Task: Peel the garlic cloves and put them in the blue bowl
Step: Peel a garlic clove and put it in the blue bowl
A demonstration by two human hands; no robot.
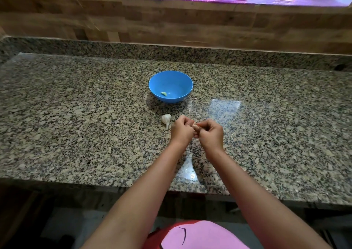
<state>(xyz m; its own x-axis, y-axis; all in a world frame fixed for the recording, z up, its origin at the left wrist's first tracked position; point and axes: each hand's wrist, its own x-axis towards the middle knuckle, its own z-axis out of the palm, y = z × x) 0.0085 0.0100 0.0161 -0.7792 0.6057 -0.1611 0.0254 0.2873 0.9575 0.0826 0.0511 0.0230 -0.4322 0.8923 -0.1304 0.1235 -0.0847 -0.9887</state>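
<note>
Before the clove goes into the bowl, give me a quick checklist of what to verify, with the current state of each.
1. Clove held by both hands: left hand and right hand pinch it: ok.
2. Clove fully peeled: mostly hidden by fingers: cannot tell.
3. Blue bowl upright, open, just beyond the hands: ok.
4. Room in bowl: one peeled clove inside: ok.
5. Remaining garlic lies on countertop, left of hands, outside the path: ok.

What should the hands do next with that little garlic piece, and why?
Probably keep pulling the skin off. Both hands, left hand and right hand, pinch one garlic clove between them above the counter, and it looks not fully peeled. The blue bowl holds one peeled clove, so this one likely goes there afterwards.
</note>
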